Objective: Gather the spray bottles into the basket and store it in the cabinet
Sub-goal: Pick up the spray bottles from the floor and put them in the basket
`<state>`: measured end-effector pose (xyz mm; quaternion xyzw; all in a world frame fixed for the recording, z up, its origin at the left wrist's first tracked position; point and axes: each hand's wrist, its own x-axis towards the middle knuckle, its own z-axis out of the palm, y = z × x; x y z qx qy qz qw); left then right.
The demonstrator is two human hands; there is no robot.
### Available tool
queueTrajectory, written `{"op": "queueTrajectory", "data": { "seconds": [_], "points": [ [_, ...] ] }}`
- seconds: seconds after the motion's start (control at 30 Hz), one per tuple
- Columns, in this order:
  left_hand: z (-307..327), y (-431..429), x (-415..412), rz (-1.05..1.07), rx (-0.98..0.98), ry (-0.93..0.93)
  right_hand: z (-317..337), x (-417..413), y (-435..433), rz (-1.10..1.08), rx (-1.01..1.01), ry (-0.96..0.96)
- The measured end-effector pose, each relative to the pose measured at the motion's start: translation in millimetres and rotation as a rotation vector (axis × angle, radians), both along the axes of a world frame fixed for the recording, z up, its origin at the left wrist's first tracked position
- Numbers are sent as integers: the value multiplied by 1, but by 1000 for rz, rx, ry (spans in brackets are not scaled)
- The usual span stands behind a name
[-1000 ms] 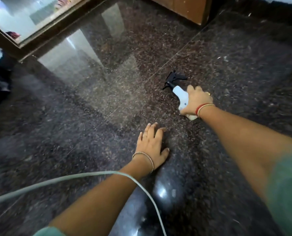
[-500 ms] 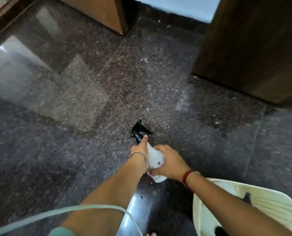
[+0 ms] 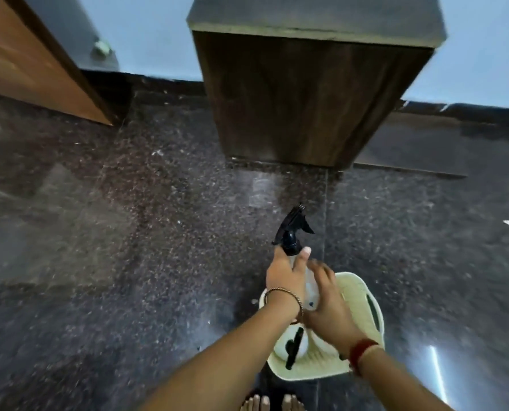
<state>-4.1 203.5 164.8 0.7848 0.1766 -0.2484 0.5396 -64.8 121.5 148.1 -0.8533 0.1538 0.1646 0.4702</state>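
A white spray bottle (image 3: 310, 287) with a black trigger head is held upright above the pale cream basket (image 3: 366, 295) on the floor. My left hand (image 3: 285, 277) grips its neck just under the trigger. My right hand (image 3: 325, 301) wraps the bottle's lower body. Inside the basket lies another white spray bottle (image 3: 293, 345) with a black trigger, partly hidden by my arms. The dark wooden cabinet (image 3: 306, 102) stands straight ahead against the blue wall, its front shut.
The floor is dark speckled granite (image 3: 128, 232). An orange-brown wooden panel (image 3: 30, 66) stands at the far left. My bare toes (image 3: 272, 403) show at the bottom edge, just behind the basket.
The bottle was lifted off the floor by my right hand, my left hand joined it, and both carried it over the basket. My view swung toward the cabinet.
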Motion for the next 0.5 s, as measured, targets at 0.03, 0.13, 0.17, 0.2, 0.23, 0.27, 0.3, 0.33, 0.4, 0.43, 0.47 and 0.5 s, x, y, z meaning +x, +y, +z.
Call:
{"op": "queueTrajectory", "data": {
  "seconds": [0.03, 0.13, 0.17, 0.2, 0.23, 0.27, 0.3, 0.33, 0.4, 0.43, 0.47, 0.5],
  "points": [
    [1, -10, -5, -26, 2, -34, 6, -2, -11, -33, 64, 13],
    [-3, -43, -24, -186, 26, -140, 34, -9, -50, -321, 322, -17],
    [-6, -52, -31, -246, 47, -184, 44, -11, -61, -429, 410, -21],
    [-8, -59, -36, -291, 56, -236, 52, -12, -69, -492, 492, -5],
    [-10, -68, -40, -328, 53, -284, 56, -15, -77, -513, 537, 16],
    [-11, -76, -44, -358, 47, -313, 59, -17, -82, -535, 537, 43],
    [-13, -84, -47, -387, 44, -323, 60, -17, -86, -581, 520, 60],
    [-15, -91, -50, -424, 48, -320, 58, -17, -88, -650, 497, 64],
    [-22, -100, -54, -514, 88, -307, 51, -18, -90, -778, 439, 65],
    [-26, -103, -55, -550, 97, -297, 46, -18, -92, -829, 392, 67],
    [-31, -105, -55, -588, 101, -287, 40, -18, -94, -854, 341, 73],
    [-36, -107, -56, -641, 117, -289, 33, -18, -97, -859, 292, 88]
  ]
}}
